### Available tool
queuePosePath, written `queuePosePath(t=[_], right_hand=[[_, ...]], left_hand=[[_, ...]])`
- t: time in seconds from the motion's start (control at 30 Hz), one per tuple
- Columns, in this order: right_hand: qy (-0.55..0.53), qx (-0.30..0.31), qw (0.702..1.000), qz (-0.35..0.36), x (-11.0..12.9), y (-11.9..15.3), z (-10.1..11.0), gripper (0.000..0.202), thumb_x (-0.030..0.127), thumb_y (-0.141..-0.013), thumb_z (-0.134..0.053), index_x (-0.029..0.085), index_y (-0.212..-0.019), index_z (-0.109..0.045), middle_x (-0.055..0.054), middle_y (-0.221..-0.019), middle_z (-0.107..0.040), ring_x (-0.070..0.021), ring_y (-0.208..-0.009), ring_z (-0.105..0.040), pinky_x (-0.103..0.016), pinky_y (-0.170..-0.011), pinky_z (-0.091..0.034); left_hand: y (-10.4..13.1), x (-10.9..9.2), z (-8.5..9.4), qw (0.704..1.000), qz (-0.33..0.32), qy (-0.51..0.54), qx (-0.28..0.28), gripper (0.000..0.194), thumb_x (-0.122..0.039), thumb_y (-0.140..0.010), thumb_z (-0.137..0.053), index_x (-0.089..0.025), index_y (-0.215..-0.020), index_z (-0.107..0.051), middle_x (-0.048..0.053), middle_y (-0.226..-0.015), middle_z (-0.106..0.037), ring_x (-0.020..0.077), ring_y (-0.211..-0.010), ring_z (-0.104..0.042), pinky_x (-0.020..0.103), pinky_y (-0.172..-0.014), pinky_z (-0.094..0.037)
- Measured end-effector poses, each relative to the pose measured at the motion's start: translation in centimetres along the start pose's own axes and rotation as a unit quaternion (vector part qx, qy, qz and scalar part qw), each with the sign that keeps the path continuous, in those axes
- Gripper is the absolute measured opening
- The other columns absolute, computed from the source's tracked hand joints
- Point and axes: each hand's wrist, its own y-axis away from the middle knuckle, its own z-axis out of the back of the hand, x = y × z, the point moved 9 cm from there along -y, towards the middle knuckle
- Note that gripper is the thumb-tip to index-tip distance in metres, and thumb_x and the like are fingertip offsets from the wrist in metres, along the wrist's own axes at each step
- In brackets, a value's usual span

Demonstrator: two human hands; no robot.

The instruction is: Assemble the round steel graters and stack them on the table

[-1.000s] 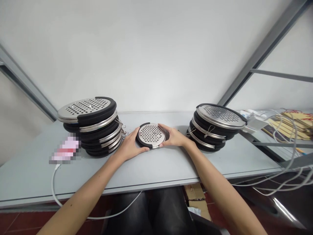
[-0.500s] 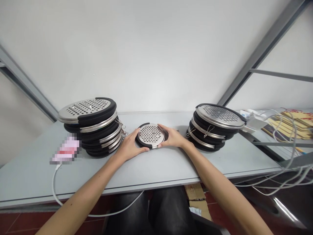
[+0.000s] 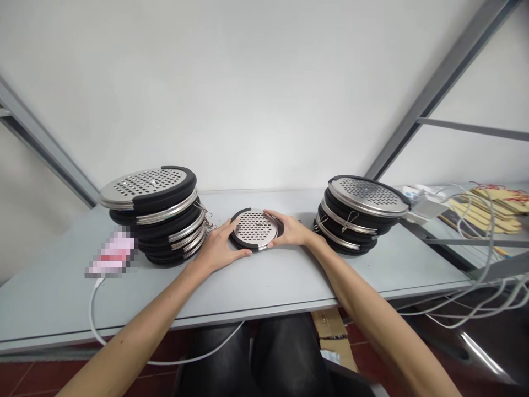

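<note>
A small stack of round perforated metal discs (image 3: 255, 228) with black edging lies flat on the grey table. From its left side my left hand (image 3: 219, 242) wraps its fingers and thumb against the black edge. On the opposite side my right hand (image 3: 286, 230) grips the rim between thumb and fingers. A tall stack of similar discs (image 3: 163, 220), with wire loops sticking out, stands to the left of my left hand. To the right of my right hand stands another stack of such discs (image 3: 361, 215), leaning slightly.
The grey table (image 3: 264, 286) meets a white wall at the back. A blurred pink item (image 3: 113, 253) with a white cable (image 3: 91, 309) lies at the left. Metal frame bars (image 3: 417, 127), white cables and yellow sheets (image 3: 487, 215) are at the right.
My left fingers have shifted slightly over the top edge of the disc. The view has turned a little; both hands stay around the disc.
</note>
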Motion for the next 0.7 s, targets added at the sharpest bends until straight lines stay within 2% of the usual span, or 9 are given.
queuePosePath(t=[0.23,0.37,0.43,0.57,0.7], right_hand=[[-0.005,0.006,1.000,-0.016,-0.6,0.0,0.0,0.121,0.050,-0.051,-0.087,0.016,-0.150,-0.028,-0.017,-0.152,-0.036,-0.0317,-0.139,-0.036,-0.047,-0.118,-0.025],[0.043,-0.012,0.999,0.004,0.0,0.1,0.0,0.116,0.052,-0.052,-0.085,0.017,-0.149,-0.032,-0.018,-0.151,-0.037,-0.0359,-0.144,-0.023,-0.057,-0.118,-0.013],[0.070,-0.015,0.997,0.015,0.5,0.1,0.0,0.113,0.054,-0.052,-0.085,0.017,-0.147,-0.036,-0.019,-0.150,-0.038,-0.0376,-0.145,-0.021,-0.060,-0.117,-0.010],[0.062,-0.016,0.998,0.016,0.6,0.3,0.2,0.105,0.054,-0.058,-0.082,0.015,-0.145,-0.039,-0.020,-0.149,-0.039,-0.0371,-0.143,-0.025,-0.058,-0.116,-0.020],[0.009,-0.039,0.998,0.042,1.3,0.5,0.8,0.083,0.053,-0.069,-0.076,0.020,-0.140,-0.048,-0.016,-0.147,-0.044,-0.0337,-0.138,-0.038,-0.053,-0.115,-0.027]], left_hand=[[0.1,-0.2,-0.1,1.000,-0.001,0.002,-0.009,0.092,-0.058,-0.070,-0.074,-0.019,-0.145,-0.038,0.015,-0.142,-0.050,0.0326,-0.132,-0.047,0.047,-0.110,-0.039],[0.1,-0.6,-0.5,0.999,-0.033,0.008,-0.005,0.094,-0.051,-0.070,-0.076,-0.018,-0.147,-0.034,0.017,-0.146,-0.043,0.0341,-0.135,-0.042,0.050,-0.110,-0.037],[0.2,-0.6,-0.8,0.999,-0.037,0.003,-0.001,0.089,-0.050,-0.071,-0.076,-0.018,-0.144,-0.039,0.019,-0.148,-0.039,0.0354,-0.136,-0.040,0.051,-0.110,-0.036],[0.2,-0.7,-0.5,0.999,-0.029,0.009,-0.012,0.070,-0.050,-0.076,-0.072,-0.021,-0.135,-0.052,0.017,-0.148,-0.038,0.0361,-0.136,-0.038,0.051,-0.110,-0.035],[-0.1,-0.4,0.7,0.997,0.020,0.057,-0.050,0.055,-0.050,-0.084,-0.063,-0.023,-0.131,-0.056,0.014,-0.139,-0.050,0.0317,-0.129,-0.048,0.048,-0.107,-0.039]])
